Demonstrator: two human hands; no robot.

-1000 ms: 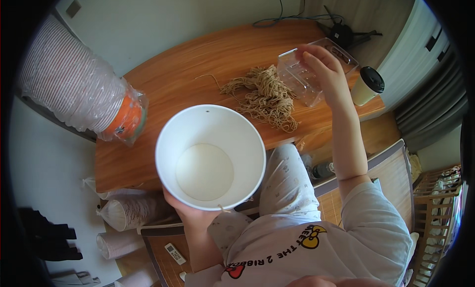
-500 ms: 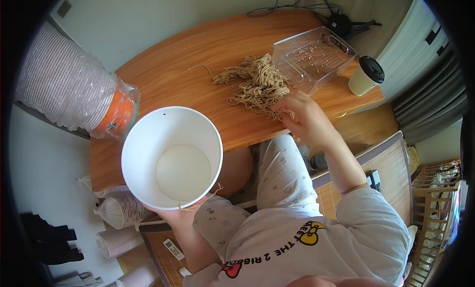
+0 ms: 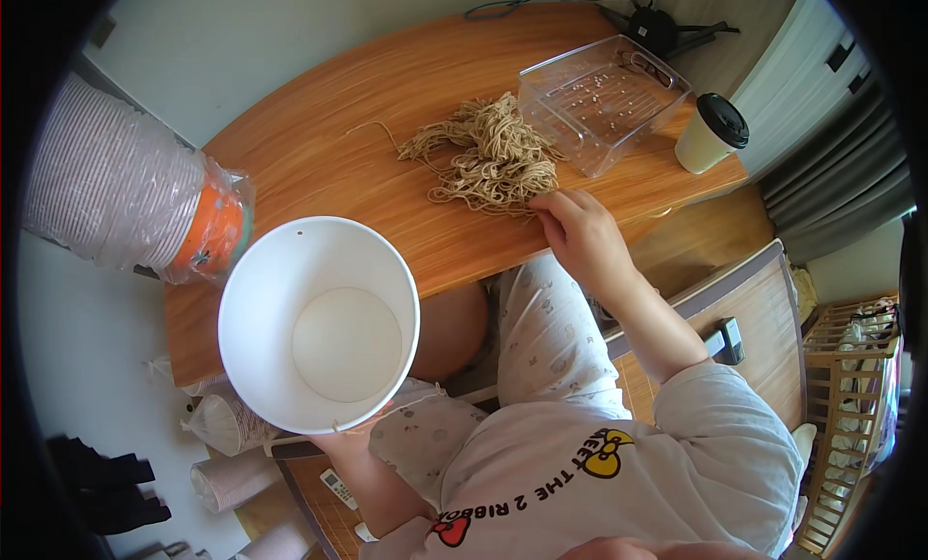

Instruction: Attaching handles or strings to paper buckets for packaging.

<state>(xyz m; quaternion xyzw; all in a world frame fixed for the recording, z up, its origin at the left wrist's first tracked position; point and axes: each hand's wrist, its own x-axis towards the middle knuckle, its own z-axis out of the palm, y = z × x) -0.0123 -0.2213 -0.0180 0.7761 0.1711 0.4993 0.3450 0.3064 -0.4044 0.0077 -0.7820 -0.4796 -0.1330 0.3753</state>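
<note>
A white paper bucket (image 3: 253, 338) is tilted toward me, its open mouth showing the bare inside and round bottom. My left hand (image 3: 346, 442) grips it from beneath the near side, most of the fingers hidden behind it. Out of a point at the near rim hangs a thin piece of cord (image 3: 418, 402). There is a small hole in the far rim. On the desk lies a tangled heap of tan cord (image 3: 498, 154). My right hand (image 3: 588, 239) is closed at the heap's near edge, thumb and forefinger pinching cord there.
Behind the heap stands a clear plastic tray (image 3: 580, 125) with small white bits and glasses, beside a lidded cup (image 3: 704, 140). Plastic-wrapped stacked buckets (image 3: 106, 173) lean at the left. The wooden desk (image 3: 290, 135) has a curved far edge; a black router (image 3: 652, 28) sits behind.
My right hand has moved slightly up and left, its fingers coming together at the cord heap. The bucket sits a little lower and farther left in view, which has shifted slightly.
</note>
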